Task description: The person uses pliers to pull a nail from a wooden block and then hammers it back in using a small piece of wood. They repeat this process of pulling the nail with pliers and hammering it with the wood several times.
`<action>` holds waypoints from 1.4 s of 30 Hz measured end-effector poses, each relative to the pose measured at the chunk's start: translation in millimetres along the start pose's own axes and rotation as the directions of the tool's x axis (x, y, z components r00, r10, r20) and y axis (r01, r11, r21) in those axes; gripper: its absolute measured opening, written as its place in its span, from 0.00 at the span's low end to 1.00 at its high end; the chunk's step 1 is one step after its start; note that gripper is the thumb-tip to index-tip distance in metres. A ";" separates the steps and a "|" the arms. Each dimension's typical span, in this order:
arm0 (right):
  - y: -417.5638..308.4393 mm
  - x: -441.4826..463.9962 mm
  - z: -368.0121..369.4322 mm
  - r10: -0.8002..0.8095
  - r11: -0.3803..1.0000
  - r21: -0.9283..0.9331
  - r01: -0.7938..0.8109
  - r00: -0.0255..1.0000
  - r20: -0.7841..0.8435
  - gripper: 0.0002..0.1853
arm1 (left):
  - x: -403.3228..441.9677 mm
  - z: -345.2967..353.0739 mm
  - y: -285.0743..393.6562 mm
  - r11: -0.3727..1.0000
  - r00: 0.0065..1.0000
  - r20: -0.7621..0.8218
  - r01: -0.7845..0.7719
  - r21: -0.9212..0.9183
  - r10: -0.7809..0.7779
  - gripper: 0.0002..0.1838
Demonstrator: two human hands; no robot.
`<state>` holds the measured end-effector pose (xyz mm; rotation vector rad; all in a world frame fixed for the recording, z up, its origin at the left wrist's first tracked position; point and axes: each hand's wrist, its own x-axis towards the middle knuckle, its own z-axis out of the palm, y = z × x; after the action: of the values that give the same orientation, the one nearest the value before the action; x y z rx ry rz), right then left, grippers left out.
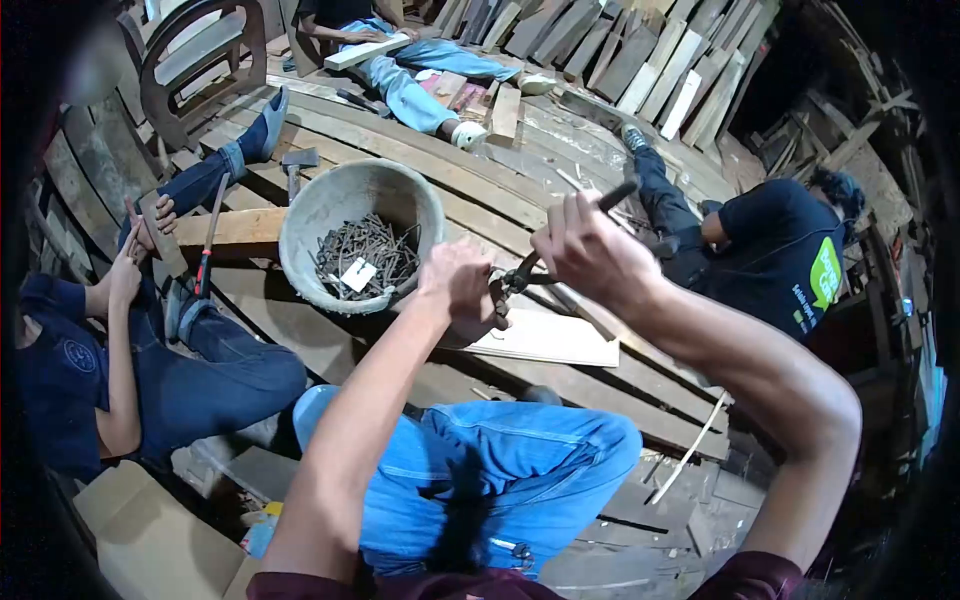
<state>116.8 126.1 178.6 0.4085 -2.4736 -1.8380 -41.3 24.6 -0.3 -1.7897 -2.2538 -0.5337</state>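
Observation:
Dark metal pliers [528,266] are gripped in my right hand [600,250], closed round a handle whose end sticks out past the knuckles. The jaws point left and meet my left hand [460,285]. My left hand is closed, its fingers curled round something small and dark that I cannot make out at the jaws. Below both hands a pale flat board [560,340] lies across the planks. Left of my left hand stands a grey bucket [290,235] holding many rusty nails [370,245] and a small white tag [358,274].
Wooden planks [480,185] form the work surface. A hammer [297,165] and a red-handled saw [210,240] lie beyond the bucket. People sit at left, right [770,245] and far side. Stacked boards [640,60] lean behind; a cardboard box [150,530] is at lower left.

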 end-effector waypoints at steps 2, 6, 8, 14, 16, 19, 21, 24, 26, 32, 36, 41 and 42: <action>-2.3 -7.0 -2.7 0.013 0.999 -0.041 -0.014 1.000 -0.008 0.08 | -0.5 18.6 -4.7 0.999 0.994 -0.097 -0.042 0.031 0.045 0.20; -3.5 -16.5 -17.2 0.057 0.998 -0.007 -0.057 0.997 0.046 0.11 | -0.8 -1.9 4.9 0.996 0.998 0.030 0.046 0.073 -0.049 0.27; -9.8 -20.4 -15.8 0.098 0.994 0.040 -0.102 0.992 0.080 0.12 | -3.0 -10.1 12.9 0.995 0.988 0.122 0.097 0.019 -0.098 0.31; -9.1 -23.4 -13.2 0.140 0.990 -0.005 -0.140 0.990 0.013 0.07 | -4.3 8.5 8.1 0.999 0.999 -0.040 0.009 0.043 -0.007 0.32; -7.9 -23.0 -13.0 0.142 0.989 0.032 -0.142 0.990 0.007 0.06 | -0.5 19.5 3.8 0.992 1.000 -0.001 0.016 0.129 -0.016 0.31; -6.8 -21.3 -11.5 0.145 0.989 0.034 -0.145 0.989 0.013 0.05 | -0.4 2.9 11.2 0.997 0.997 0.048 0.051 0.060 -0.054 0.37; -3.7 -19.9 -10.9 0.161 0.987 0.028 -0.161 0.987 0.019 0.05 | 6.4 -8.3 16.8 0.994 0.991 0.092 0.098 0.042 -0.101 0.41; -8.5 -23.7 -10.7 0.175 0.981 0.073 -0.179 0.983 0.064 0.04 | 3.4 3.4 15.9 0.995 0.997 0.033 0.071 0.065 -0.073 0.43; -10.1 -28.8 -8.9 0.204 0.972 0.099 -0.211 0.976 0.077 0.04 | 3.8 1.6 20.1 0.996 0.998 0.004 0.056 0.073 -0.056 0.37; -24.1 -43.1 -21.1 0.270 0.951 0.100 -0.293 0.943 0.196 0.06 | 1.3 -7.3 31.6 0.998 0.994 -0.096 0.040 -0.049 -0.044 0.12; -29.4 -48.8 -22.1 0.301 0.939 0.103 -0.328 0.930 0.211 0.07 | 2.2 -16.4 37.8 0.997 0.996 0.056 0.074 -0.035 -0.072 0.13; -30.7 -42.2 -25.1 0.326 0.918 0.161 -0.362 0.921 0.216 0.07 | -3.8 -7.8 28.8 0.985 0.994 -0.006 0.106 -0.136 -0.108 0.12; -31.7 -41.6 -24.9 0.336 0.912 0.174 -0.373 0.919 0.206 0.07 | -4.2 -7.7 26.3 0.981 0.992 0.004 0.125 -0.149 -0.126 0.12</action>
<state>167.5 103.9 161.5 -0.2023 -2.6405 -1.5316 -15.2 22.8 9.0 -1.7161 -2.3926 -0.7481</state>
